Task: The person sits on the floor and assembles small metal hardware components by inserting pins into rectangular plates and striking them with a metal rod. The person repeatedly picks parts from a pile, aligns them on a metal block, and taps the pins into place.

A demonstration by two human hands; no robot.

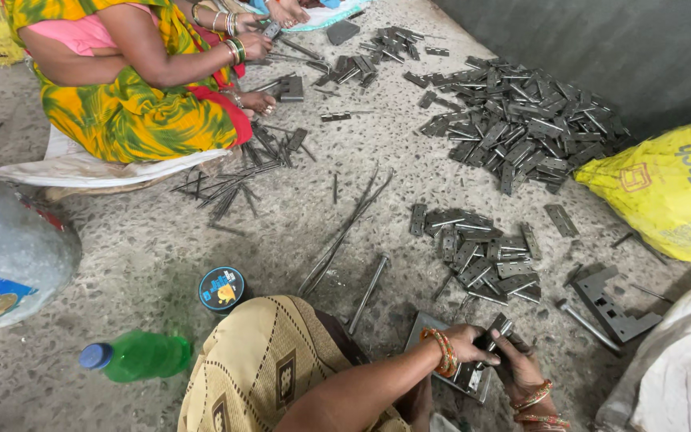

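Dark grey steel hinge (496, 330) sits over a flat grey metal plate (425, 330) on the speckled concrete floor (161, 232), bottom centre. Left hand (467, 342) pinches the hinge from the left, right hand (517, 366) clamps it from the right. Loose pile of grey hinges (481, 252) just beyond, long steel pins (341, 236) to the left. Green plastic bottle (137, 356) well apart.

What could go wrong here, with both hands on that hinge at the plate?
1. Both the left hand and right hand grip the hinge bare over the metal plate; an edge could pinch or cut fingers.
2. Loose thin rods and a heavier metal rod lie on the floor near the knee; they might roll or jab.
3. The nearby hinge pile could get knocked and scattered.
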